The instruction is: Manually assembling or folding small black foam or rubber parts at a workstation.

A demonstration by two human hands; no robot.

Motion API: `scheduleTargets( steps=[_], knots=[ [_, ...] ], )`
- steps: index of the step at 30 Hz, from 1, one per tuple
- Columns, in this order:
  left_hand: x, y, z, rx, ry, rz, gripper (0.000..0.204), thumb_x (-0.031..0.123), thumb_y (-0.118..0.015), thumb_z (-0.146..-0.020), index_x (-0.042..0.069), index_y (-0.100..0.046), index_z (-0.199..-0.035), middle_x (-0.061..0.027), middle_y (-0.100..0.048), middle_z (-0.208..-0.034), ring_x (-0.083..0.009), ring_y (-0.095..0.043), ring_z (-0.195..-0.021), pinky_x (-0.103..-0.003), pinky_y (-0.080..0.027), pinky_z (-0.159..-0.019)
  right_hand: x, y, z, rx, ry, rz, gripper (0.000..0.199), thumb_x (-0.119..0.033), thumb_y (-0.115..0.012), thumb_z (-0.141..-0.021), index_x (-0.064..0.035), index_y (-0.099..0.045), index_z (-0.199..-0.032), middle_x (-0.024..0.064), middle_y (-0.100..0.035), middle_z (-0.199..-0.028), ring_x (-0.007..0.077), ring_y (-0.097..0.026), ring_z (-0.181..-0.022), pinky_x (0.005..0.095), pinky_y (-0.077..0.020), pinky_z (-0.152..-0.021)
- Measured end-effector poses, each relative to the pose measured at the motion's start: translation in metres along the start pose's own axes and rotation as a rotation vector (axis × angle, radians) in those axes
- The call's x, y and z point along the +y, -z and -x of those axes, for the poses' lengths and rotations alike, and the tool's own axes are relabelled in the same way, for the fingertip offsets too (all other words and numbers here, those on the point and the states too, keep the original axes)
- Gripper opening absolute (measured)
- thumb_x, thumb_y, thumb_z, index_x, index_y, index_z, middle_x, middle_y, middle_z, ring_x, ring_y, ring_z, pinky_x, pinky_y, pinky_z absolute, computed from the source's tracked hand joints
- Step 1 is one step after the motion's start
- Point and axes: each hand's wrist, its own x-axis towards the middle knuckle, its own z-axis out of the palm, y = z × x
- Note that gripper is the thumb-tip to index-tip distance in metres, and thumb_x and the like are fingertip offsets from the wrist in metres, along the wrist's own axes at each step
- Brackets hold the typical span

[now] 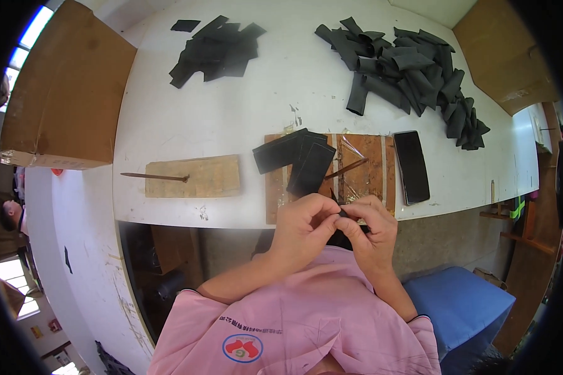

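Close to the table's front edge, my left hand [301, 226] and my right hand [374, 232] meet with fingertips pinched together. Between them is a small black fabric piece [343, 214], mostly covered by the fingers. Just beyond the hands, several flat black fabric pieces [309, 164] lie overlapping on a brown board [375, 178] with strips of tape. A thin brown rod [347, 168] rises from that board, right of the flat pieces.
Left on the white table [281, 75] lies a tan board [222, 176] with another rod [156, 177]. At the back are a flat black pile [216, 53] and a heap of black fabric tubes [406, 65]. A phone [411, 167], cardboard boxes [69, 87] and a blue stool [460, 306] flank me.
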Motion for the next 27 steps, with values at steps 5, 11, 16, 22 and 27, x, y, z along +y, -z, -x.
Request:
scheduleTargets(
  steps=[5,11,16,22,27],
  knots=[
    [-0.005,-0.013,-0.005,0.232,-0.458,-0.477,0.012,-0.006,-0.061,-0.068,0.001,-0.057,-0.078,-0.0077,-0.056,-0.06,-0.0131,-0.054,-0.047,-0.023,-0.041,-0.043,0.006,-0.009,-0.007,0.09,0.13,0.222,0.014,0.003,-0.061,-0.067,0.0011,-0.058,-0.08,0.0105,-0.052,-0.074,0.0222,-0.054,-0.063,0.0294,-0.0434,-0.053],
    [0.002,-0.01,-0.015,0.27,0.257,0.336,0.012,-0.004,-0.061,-0.072,0.0,-0.056,-0.083,-0.004,-0.059,-0.064,-0.0024,-0.044,-0.043,-0.017,-0.033,-0.037,0.024,-0.021,-0.011,0.21,0.07,0.414,0.019,0.004,-0.06,-0.059,-0.0002,-0.057,-0.078,0.0105,-0.049,-0.075,0.0252,-0.052,-0.06,0.0337,-0.0441,-0.053],
    [-0.003,0.012,-0.025,-0.055,0.404,0.844,0.02,-0.005,-0.06,-0.072,0.0,-0.053,-0.089,-0.0049,-0.059,-0.072,-0.0006,-0.041,-0.045,-0.016,-0.028,-0.036,0.017,-0.007,-0.01,0.092,-0.265,-0.031,0.014,0.003,-0.061,-0.065,0.0019,-0.057,-0.079,0.0058,-0.053,-0.068,0.0139,-0.051,-0.06,0.0253,-0.0396,-0.049],
    [0.007,-0.002,-0.016,0.078,0.208,0.325,0.021,-0.01,-0.052,-0.069,-0.001,-0.054,-0.089,-0.0026,-0.054,-0.076,-0.0031,-0.045,-0.054,-0.016,-0.036,-0.045,0.024,-0.013,-0.003,-0.064,-0.683,-1.192,0.008,-0.012,-0.059,-0.08,-0.0039,-0.058,-0.078,-0.0022,-0.052,-0.069,0.0064,-0.043,-0.058,0.0193,-0.0342,-0.052],
    [-0.009,-0.006,-0.014,0.306,-0.391,-0.375,0.019,-0.009,-0.052,-0.072,-0.002,-0.054,-0.089,-0.0039,-0.056,-0.074,-0.0021,-0.045,-0.051,-0.016,-0.034,-0.042,0.02,-0.014,-0.007,-0.185,-0.591,-0.951,0.016,-0.021,-0.054,-0.084,-0.006,-0.052,-0.077,-0.0044,-0.048,-0.066,0.0047,-0.041,-0.059,0.0183,-0.0326,-0.053]
  ],
)
